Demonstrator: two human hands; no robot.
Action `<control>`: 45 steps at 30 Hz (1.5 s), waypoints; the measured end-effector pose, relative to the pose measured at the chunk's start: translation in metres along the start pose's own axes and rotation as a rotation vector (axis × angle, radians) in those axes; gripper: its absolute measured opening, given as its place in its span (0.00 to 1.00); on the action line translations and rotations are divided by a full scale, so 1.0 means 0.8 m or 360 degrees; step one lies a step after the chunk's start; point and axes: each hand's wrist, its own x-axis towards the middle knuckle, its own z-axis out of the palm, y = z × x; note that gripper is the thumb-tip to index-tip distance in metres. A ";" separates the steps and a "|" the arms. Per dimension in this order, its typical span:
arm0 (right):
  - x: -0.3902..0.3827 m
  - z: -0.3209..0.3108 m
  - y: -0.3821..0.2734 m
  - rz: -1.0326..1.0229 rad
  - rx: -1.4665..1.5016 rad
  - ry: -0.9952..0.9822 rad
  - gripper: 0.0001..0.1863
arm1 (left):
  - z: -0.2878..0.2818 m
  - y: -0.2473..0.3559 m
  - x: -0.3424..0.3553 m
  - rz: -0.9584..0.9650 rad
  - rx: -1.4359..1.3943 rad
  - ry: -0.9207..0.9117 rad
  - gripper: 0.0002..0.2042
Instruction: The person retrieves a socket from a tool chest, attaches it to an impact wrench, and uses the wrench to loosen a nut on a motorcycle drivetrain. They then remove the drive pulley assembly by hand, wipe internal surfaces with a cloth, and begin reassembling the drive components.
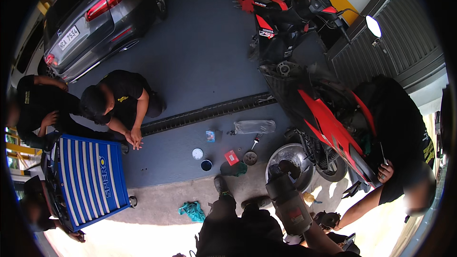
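My right forearm [322, 242] comes up from the lower edge to a grey cylinder [293, 209] with a red label. Its dark upper end [287, 169] stands over a shiny metal basin [304, 154]. My right fingers are hidden behind the cylinder, apparently gripping it. A sliver of skin shows at the lower edge left of my legs; I cannot tell whether it is my left hand. Ahead of my shoes lie a round metal part [250, 158], a dark-handled tool [257, 140], a red box [231, 157], an open can [206, 165] and a white lid [197, 153].
A partly stripped red-and-black scooter [328, 133] stands right, a co-worker [395, 133] crouched beside it. Two people sit by a blue tool cabinet [90, 181] at left; another person is beyond it. A drain channel [204, 115] crosses the floor. A teal cloth [191, 211] lies near my feet.
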 end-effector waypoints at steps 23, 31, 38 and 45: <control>0.699 0.023 -0.388 -0.0413 -0.0731 -0.0252 0.33 | -1.090 -0.025 0.249 0.0119 -0.2080 0.1346 0.10; 0.889 -0.069 -0.493 0.0609 -0.1009 -0.0110 0.25 | -1.454 -0.016 0.337 0.0167 -0.1742 0.0717 0.05; 0.995 -0.038 -0.501 0.1491 -0.0011 0.0173 0.08 | -1.774 -0.047 0.410 0.0266 -0.1591 0.0666 0.02; 1.073 0.084 -0.461 0.1104 -0.0083 0.0409 0.15 | -2.127 -0.040 0.534 0.0262 -0.1638 0.0461 0.04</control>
